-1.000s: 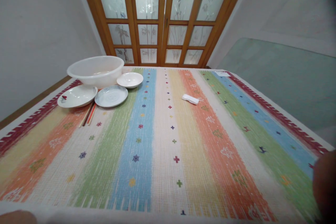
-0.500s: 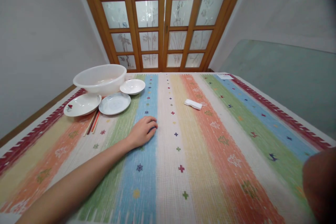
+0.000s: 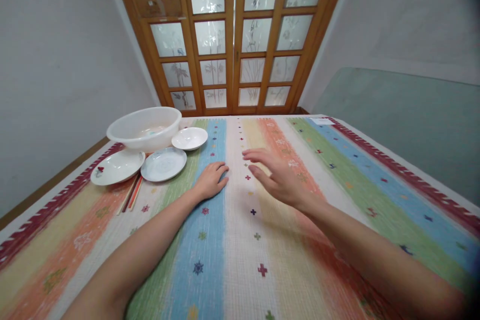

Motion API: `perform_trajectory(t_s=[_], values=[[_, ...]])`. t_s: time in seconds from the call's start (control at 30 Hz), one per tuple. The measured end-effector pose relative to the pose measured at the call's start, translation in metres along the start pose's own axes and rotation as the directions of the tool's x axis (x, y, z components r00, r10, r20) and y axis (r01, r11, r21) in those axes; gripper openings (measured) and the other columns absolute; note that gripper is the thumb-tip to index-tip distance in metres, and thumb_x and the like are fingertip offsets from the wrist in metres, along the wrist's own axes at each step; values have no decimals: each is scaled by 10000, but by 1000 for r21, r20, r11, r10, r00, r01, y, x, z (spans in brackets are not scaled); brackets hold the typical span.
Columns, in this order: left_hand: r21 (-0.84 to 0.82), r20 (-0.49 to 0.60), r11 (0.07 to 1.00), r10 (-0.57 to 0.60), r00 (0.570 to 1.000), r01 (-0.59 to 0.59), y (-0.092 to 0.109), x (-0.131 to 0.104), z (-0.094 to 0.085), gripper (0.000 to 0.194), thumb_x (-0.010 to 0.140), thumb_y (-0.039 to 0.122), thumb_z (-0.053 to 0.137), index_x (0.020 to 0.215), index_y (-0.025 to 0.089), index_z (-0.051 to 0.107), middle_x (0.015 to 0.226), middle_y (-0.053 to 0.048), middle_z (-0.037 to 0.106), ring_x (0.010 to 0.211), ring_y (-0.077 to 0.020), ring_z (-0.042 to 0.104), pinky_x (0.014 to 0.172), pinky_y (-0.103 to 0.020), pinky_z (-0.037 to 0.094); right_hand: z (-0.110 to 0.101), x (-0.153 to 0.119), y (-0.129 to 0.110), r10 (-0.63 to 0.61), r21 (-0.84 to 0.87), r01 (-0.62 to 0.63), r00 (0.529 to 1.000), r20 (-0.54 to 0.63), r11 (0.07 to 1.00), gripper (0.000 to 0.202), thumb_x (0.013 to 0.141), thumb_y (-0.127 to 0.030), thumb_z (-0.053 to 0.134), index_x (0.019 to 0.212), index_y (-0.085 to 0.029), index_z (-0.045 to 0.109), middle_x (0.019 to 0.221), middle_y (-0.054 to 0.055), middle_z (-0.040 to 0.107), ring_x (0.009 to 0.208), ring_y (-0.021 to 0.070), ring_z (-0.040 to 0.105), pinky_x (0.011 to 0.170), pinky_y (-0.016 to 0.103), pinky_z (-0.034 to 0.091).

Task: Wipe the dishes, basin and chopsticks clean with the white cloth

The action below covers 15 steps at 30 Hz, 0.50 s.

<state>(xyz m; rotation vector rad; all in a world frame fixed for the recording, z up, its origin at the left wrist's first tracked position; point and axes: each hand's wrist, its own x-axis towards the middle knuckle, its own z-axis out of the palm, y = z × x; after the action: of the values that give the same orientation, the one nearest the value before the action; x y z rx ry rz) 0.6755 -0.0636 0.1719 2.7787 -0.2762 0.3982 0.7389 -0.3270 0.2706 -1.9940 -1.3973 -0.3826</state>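
Our right hand (image 3: 276,176) has come in over the tablecloth (image 3: 240,255) since the earlier frame, where only our left hand (image 3: 212,180) lay there, and the white piece we saw then is hidden now, seemingly behind the right hand. The left hand stays on the blue stripe, and the basin (image 3: 144,127) is still beyond it. The cloth is woven-looking, striped and dotted with small crosses and stars; the basin is wide, translucent plastic. Our left palm faces down, fingers loosely bent, with nothing visible in it. Our right hand is open, fingers reaching inward, thumb apart, seemingly just above the cloth and empty. Nearest our left hand is the shiny round plate (image 3: 164,164); around it we see a small white bowl (image 3: 189,138), a dish (image 3: 118,167) with a red motif, and thin chopsticks (image 3: 130,194) jutting toward us.
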Motion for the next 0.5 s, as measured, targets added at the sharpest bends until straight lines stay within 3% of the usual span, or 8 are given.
perform_trajectory(t_s=[0.13,0.2,0.3,0.5], values=[[29,18,999,22,1000,-23,-2,-3,-1,442,999,385,498,1390,191,571,1500,-140,514,1385,-281,472,1204,-485,338,51,-12,38,94,-169,-54,968,233,984,440,1038,-382,492,1419,-181,580,1523,161,487,1424,295,446,1189,496,381],[45,34,999,14,999,-15,-2,-5,-2,468,1003,405,493,1413,190,558,1523,-144,495,1409,-288,451,1216,-491,313,67,-18,56,125,-224,-64,954,272,972,466,1034,-387,500,1431,-156,571,1536,174,473,1454,303,408,1208,495,347],[69,68,998,-18,998,14,-2,-5,-2,534,1005,456,483,1471,197,513,1584,-144,432,1469,-307,384,1235,-516,260,75,-23,70,155,-254,-84,948,277,964,489,1046,-410,475,1448,-145,559,1523,181,489,1455,295,409,1208,478,339],[97,138,994,-67,988,54,-4,-6,-3,688,991,598,443,1570,229,389,1669,-137,292,1545,-335,248,1249,-558,170,76,-22,70,176,-294,-77,928,328,953,542,1057,-482,441,1469,-144,537,1553,182,454,1465,299,393,1211,460,319]])
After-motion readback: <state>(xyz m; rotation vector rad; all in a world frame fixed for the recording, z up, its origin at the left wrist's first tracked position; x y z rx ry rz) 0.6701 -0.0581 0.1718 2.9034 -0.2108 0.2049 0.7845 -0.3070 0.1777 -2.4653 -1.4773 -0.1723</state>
